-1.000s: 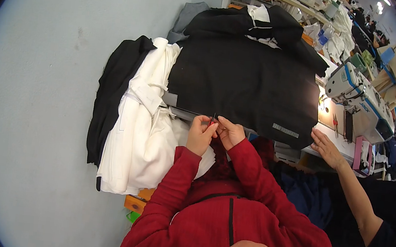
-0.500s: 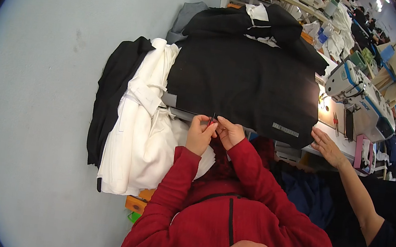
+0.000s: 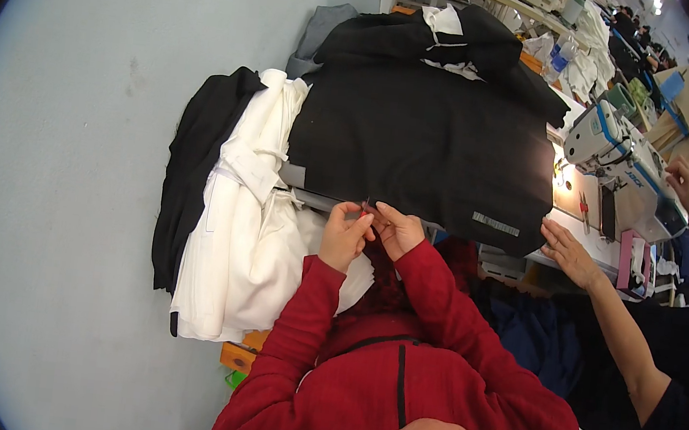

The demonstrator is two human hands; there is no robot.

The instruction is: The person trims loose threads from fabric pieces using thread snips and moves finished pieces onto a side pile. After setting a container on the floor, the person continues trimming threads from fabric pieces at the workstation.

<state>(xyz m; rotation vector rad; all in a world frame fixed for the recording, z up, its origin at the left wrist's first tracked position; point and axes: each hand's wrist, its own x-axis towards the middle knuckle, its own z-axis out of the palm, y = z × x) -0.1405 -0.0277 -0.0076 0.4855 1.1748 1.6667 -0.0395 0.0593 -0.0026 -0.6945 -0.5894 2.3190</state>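
My left hand [image 3: 344,239] is closed in a pinch on a small pointed tool [image 3: 364,214] with a dark tip and a red part; its exact kind is too small to tell. Right beside it, the curled fingers of my right hand [image 3: 398,231] meet the same spot, and what they pinch is hidden. Both hands are at the near edge of a black cloth [image 3: 404,137] spread over the sewing table. A grey label-like strip [image 3: 495,225] lies on the cloth's lower right corner, and a grey patch [image 3: 293,176] shows at its left edge.
White fabric [image 3: 243,246] and black fabric [image 3: 192,172] hang at the left by the wall. At the right stands a sewing machine [image 3: 626,166], with red-handled snips [image 3: 584,210] near it. A co-worker's hand [image 3: 569,253] rests at the cloth's right edge.
The small tool has tilted slightly between my fingers, its dark tip showing less. The co-worker's other hand has moved down and left, close behind the sewing machine.
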